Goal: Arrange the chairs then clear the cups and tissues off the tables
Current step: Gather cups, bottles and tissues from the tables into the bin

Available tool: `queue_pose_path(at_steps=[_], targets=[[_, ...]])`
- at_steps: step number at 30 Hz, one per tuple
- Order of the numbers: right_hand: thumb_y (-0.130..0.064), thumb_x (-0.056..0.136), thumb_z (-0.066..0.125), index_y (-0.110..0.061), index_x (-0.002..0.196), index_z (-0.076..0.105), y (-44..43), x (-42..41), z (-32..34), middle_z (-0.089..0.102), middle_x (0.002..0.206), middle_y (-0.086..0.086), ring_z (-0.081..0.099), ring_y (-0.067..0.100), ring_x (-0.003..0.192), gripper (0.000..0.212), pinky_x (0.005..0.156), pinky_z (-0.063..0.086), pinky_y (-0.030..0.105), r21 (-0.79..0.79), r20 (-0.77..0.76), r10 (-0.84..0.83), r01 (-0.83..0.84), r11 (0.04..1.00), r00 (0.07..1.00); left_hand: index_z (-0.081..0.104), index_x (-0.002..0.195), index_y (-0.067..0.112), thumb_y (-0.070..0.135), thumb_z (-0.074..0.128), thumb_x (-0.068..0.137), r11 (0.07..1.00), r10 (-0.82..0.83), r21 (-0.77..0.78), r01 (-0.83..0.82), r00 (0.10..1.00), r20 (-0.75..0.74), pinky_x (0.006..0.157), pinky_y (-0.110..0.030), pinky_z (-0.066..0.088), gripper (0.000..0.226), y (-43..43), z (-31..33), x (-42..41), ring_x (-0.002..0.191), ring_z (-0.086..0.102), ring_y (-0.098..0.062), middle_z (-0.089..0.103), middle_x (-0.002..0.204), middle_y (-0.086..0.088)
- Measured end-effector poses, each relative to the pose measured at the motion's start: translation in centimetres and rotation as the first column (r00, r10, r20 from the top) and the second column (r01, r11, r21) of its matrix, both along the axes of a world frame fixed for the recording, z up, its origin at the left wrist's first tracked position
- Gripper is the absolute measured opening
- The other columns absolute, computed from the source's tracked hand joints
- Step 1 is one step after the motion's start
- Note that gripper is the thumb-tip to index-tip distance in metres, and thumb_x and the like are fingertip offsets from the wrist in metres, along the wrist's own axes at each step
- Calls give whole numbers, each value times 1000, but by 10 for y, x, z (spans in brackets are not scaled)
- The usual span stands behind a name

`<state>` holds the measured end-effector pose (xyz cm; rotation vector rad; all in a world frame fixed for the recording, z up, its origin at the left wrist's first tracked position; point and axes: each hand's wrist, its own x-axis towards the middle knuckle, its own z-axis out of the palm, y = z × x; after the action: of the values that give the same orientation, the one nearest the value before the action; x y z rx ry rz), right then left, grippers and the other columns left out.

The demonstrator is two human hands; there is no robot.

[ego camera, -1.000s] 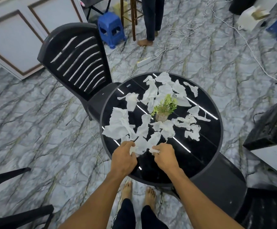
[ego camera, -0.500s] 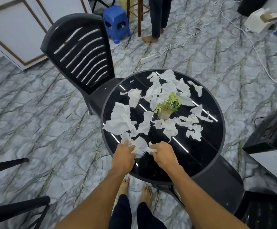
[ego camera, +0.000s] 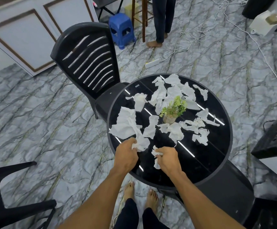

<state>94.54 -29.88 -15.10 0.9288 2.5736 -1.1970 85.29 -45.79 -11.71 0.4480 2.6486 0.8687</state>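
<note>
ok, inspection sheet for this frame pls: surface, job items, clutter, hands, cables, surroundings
Surface: round black table, glossy, reflecting strip lights.
Job's things: torn white tissues scattered over most of it; no cups seen; slatted chair at the far-left rim, second chair on the near left.
Clutter: potted plant near the centre, tissues around it.
Grippers: left hand grips a tissue wad; right hand pinches a small tissue piece.
Cables: white cables and a power strip loose on the floor beyond the table; thin cord beside its left rim.
Surroundings: marbled floor, blue stool, person's legs at the far side.
</note>
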Motion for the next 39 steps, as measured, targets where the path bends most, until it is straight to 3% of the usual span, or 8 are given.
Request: queue_pose_path(at_steps=[8,16,23,27,29,32,35,39], targets=[[-1,84,55,3,72,62,-2,-5,15,65,72,9,65,21,68,14,65,57,40,70,22,-15,13,997,1000,57,134,15,-2,57,88,964,-238,-109,244,969,61,103,-27,41,49,26,-13,-28,127,51,-20,53,138,5],[-4,89,57,-14,145,47,-6,-57,21,63,109,9,55,25,105,58,93,47,33,184,-79,30,-15,983,996,63,131,15,2,54,91,975,-221,39,220,975,34,99,-20,38,42,10,-9,-44,117,56,-19,65,125,-2],[6,79,54,-11,80,59,-13,-88,12,51,106,3,56,25,102,18,82,48,26,198,138,92,-118,973,986,75,105,17,4,62,87,989,-148,-2,148,989,-16,102,-17,32,26,-16,-21,-94,113,43,-9,58,122,5],[2,80,56,-5,103,70,-16,-90,5,38,148,-5,52,22,114,28,93,49,30,264,130,110,-142,954,985,72,80,18,-7,63,71,884,-409,-258,389,912,-27,84,-32,55,28,-27,-48,-99,106,47,-16,55,117,5],[7,77,52,-7,100,68,-18,-93,7,58,125,-2,51,22,98,31,89,50,33,256,111,126,-151,955,986,64,75,18,-8,56,72,849,-459,-278,449,888,34,76,-33,53,27,-25,-45,-99,90,47,-11,57,90,9],[10,77,50,-12,97,66,-19,-101,7,57,85,4,48,25,85,33,76,49,35,251,82,86,-104,962,993,69,106,16,3,56,88,880,-447,-177,441,895,6,87,-28,47,26,-17,-24,-99,105,53,-17,64,104,3],[6,83,56,-10,136,55,-17,-111,5,57,102,7,54,27,101,55,84,48,31,239,69,80,-95,966,994,58,135,18,7,56,91,934,-357,-3,357,934,15,99,-23,38,46,-3,5,-117,119,51,-16,60,123,3],[5,86,58,-7,116,67,-17,-117,-1,52,113,1,57,20,104,34,85,49,24,229,91,64,-84,970,994,45,145,28,0,59,82,959,-282,-16,282,959,21,100,-28,44,70,20,7,-160,123,52,-18,39,150,6]])
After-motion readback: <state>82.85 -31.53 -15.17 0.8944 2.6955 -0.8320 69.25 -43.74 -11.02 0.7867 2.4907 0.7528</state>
